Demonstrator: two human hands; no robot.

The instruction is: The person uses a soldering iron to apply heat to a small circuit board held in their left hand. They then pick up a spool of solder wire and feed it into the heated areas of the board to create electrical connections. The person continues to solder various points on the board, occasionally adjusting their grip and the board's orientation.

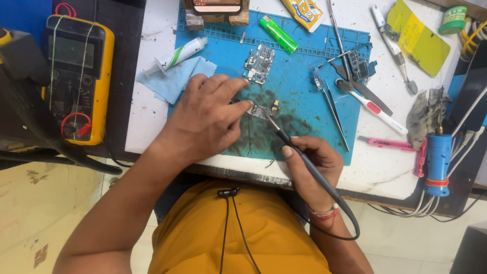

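1. The left hand [205, 122] lies palm down on the blue work mat [299, 96], its fingers [242, 106] stretched out and pressed on the left end of a small circuit board [263, 110], holding it flat rather than closed around it.
2. The right hand [310, 165] has its fingers closed around a thin black soldering iron [299, 157], held like a pen; the metal tip touches the small circuit board at its right part.
3. The iron's black cable loops back past the right wrist, off the near edge of the tabletop [375, 172].
4. The small circuit board sits on a dark, sooty patch in the near middle of the mat.
5. A larger circuit board [259, 63] lies further back on the mat, apart from the hands.
6. Toward the far edge of the mat lie a green lighter [278, 34] and, to the left, a white syringe tube [178, 55] over a light blue cloth [177, 78].
7. To the right on the mat are tweezers [332, 109] and a white-handled tool [373, 109].
8. A pink utility knife [388, 144] lies on the tabletop right of the mat, a blue cylindrical tool [438, 162] at the right edge.
9. A yellow multimeter [78, 76] stands off the left edge.
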